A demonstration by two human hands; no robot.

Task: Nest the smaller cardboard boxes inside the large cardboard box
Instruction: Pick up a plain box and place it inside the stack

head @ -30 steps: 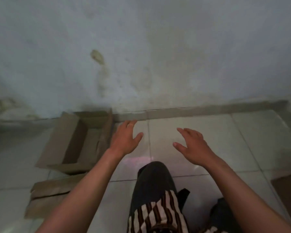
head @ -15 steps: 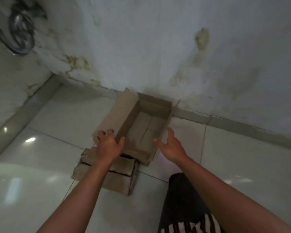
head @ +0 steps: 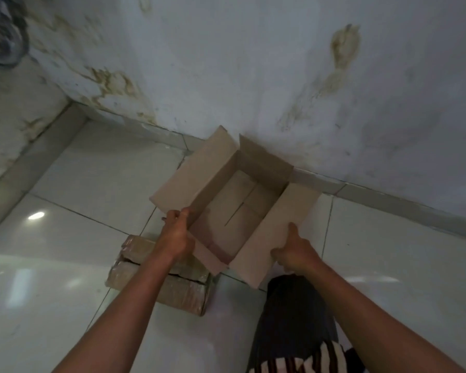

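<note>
My left hand (head: 176, 236) is closed on the near left corner of the open brown cardboard box (head: 236, 208). Its fingers (head: 172, 215) curl over the edge where the left side flap meets the wall, and the thumb presses at the inner rim. My right hand (head: 293, 250) grips the near end of the right side flap, thumb lying up along the top of the flap, the other fingers hidden beneath the cardboard. Both hands are shut on the same box, one at each near corner, and neither is nearer than the other.

The box lies straight out ahead of my fingers. Its long axis runs away from me towards the stained pale wall (head: 253, 63), angled a little to the right, and its far end sits close to the foot of that wall. The top is open, all four flaps splayed outward, and nothing is inside; only the seam of the bottom flaps shows.

Just below my left wrist, closer to my body than the box, a flat stack of brown cardboard wrapped in shiny tape (head: 170, 286) rests on the glossy white tiled floor (head: 73, 184). The near corner of the open box overlaps its far edge, though I cannot tell whether they touch.

I judge that drawing the box back along its long axis, towards my dark-clothed knee (head: 293, 313), suits both grips equally.
</note>
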